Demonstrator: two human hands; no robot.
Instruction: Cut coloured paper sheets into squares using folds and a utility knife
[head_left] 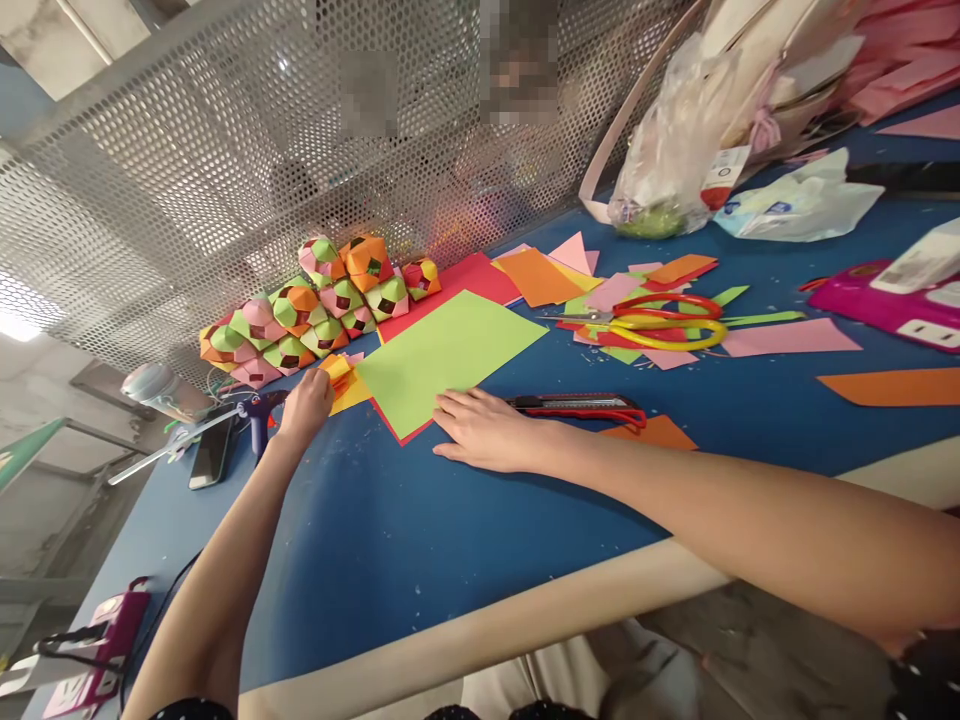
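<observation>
My left hand (306, 405) is closed, its fingertips against a small folded orange paper piece (342, 372) at the left corner of the paper stack. My right hand (487, 430) lies flat, fingers stretched out over the near edge of a light green paper sheet (454, 350). Beneath that sheet, red paper (405, 440) shows along its edge. A black and red utility knife (577, 405) rests just beyond my right wrist. Left of my left hand stands a dark blue glue gun (260, 410), with a clear glue stick (176, 445) reaching out from it.
Folded paper balls (300, 310) are piled against the perforated metal screen (225, 150). Red and yellow-handled scissors (667, 322) lie on paper scraps. A phone (212, 452) and a cup (165, 390) sit at left; a purple power strip (885, 300) is at right. A plastic bag (667, 150) stands behind.
</observation>
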